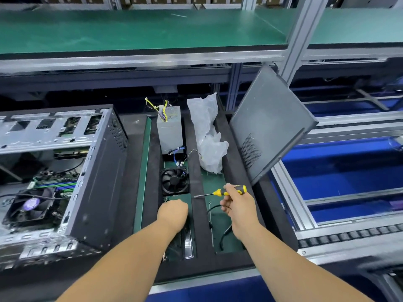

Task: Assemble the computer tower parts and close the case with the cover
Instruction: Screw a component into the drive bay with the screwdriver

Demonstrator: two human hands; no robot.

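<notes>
Right now the right hand (234, 202) grips a yellow-black screwdriver (226, 191), tip toward 9 o'clock; the left hand (173, 212) is fisted knuckles-up over the foam tray (197, 171), contents not visible. Open case (58, 177) sits at 9 o'clock, cover (270, 125) leans tilted at 1 o'clock.

1. No text, brand, number or sign can be read on any surface in the head view.
2. A purple round label is seen on the hub of the CPU cooler fan (32, 204) inside the open computer case (93, 171), but its print is too blurred to be made out.
3. No marking can be made out on the power supply unit (170, 131) or the side cover (270, 125).
</notes>
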